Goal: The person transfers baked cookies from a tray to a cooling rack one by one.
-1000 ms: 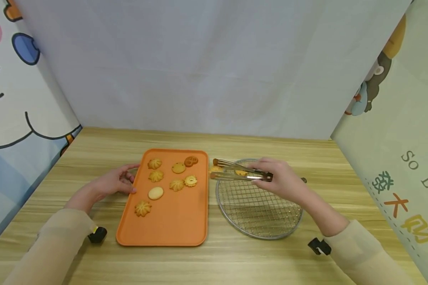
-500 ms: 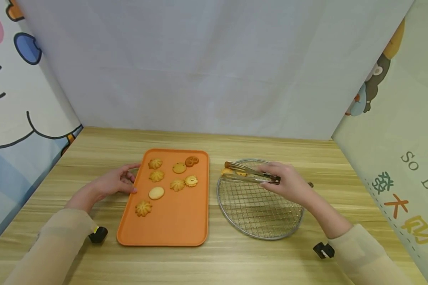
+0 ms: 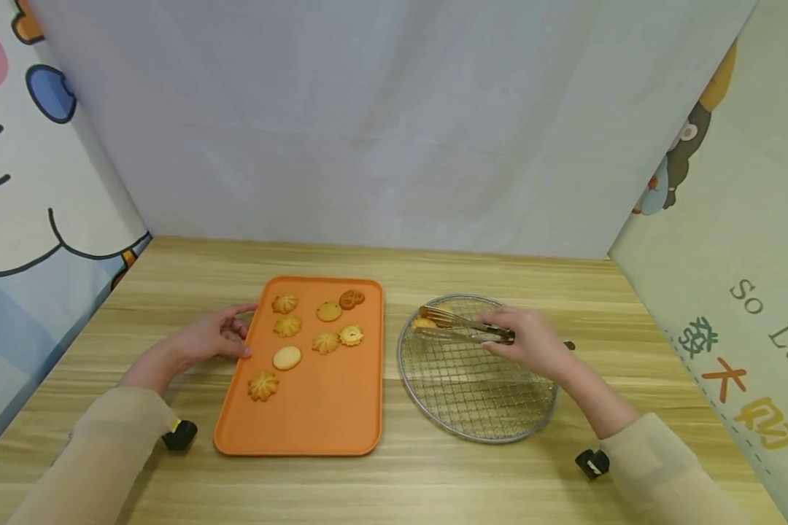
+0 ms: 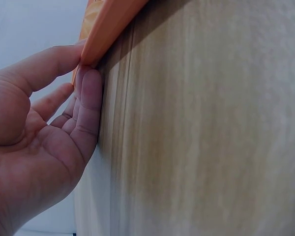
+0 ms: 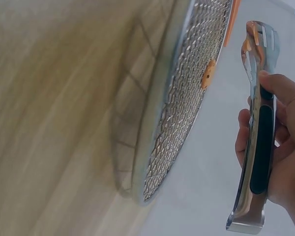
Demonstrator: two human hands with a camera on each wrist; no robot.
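My left hand [image 3: 200,340] pinches the left rim of an orange tray [image 3: 315,430], thumb on the rim and fingers beneath it in the left wrist view. Several cookies lie on the tray, among them a pale oval one [image 3: 287,357] and a brown pretzel-shaped one [image 3: 352,299]. My right hand [image 3: 528,337] grips metal tongs [image 5: 260,147] with dark green grips. Between the tong tips is a golden cookie [image 5: 246,47], above the far left part of a round wire rack [image 3: 479,394]. Another cookie [image 5: 209,73] sits on the rack, partly behind the tongs in the head view.
Tray and rack stand side by side on a wood-grain table [image 3: 433,481], a narrow strip of table between them. A small handle [image 3: 569,345] sticks out at the rack's right. A pale cloth [image 3: 394,131] hangs behind, with printed panels at both sides.
My right hand has carried the tongs and cookie rightward, from the gap beside the tray to over the rack, and slightly lower. The left hand and tray have stayed put.
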